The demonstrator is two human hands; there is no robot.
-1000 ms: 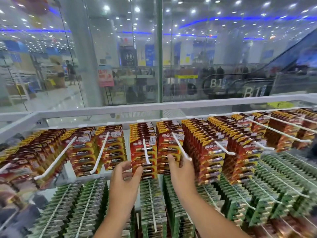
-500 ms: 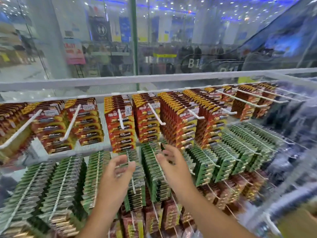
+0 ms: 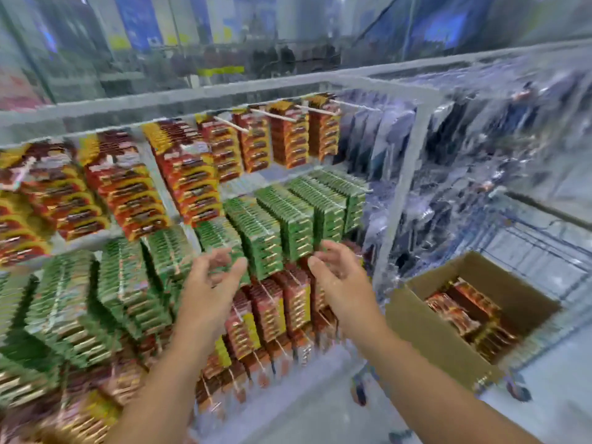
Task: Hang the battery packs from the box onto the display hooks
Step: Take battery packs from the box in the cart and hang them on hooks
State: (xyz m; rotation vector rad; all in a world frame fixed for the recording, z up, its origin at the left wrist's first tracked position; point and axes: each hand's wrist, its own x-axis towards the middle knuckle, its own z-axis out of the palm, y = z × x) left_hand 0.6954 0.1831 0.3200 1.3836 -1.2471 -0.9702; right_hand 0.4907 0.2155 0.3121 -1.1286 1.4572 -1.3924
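Two bare hands show in our head view, raised in front of the display rack [image 3: 407, 174], and neither holds anything. Our left hand [image 3: 209, 285] has its fingers loosely curved and spread before the green packs [image 3: 285, 219]; our right hand [image 3: 341, 277] is relaxed too, palm turned inward, just before the rack's right post. Red and yellow battery packs [image 3: 189, 174] hang on the hooks [image 3: 272, 115] above the green ones. Right of the rack, lower down, the cardboard box [image 3: 429, 338] stands with its flaps apart, more battery packs [image 3: 464, 312] lying inside.
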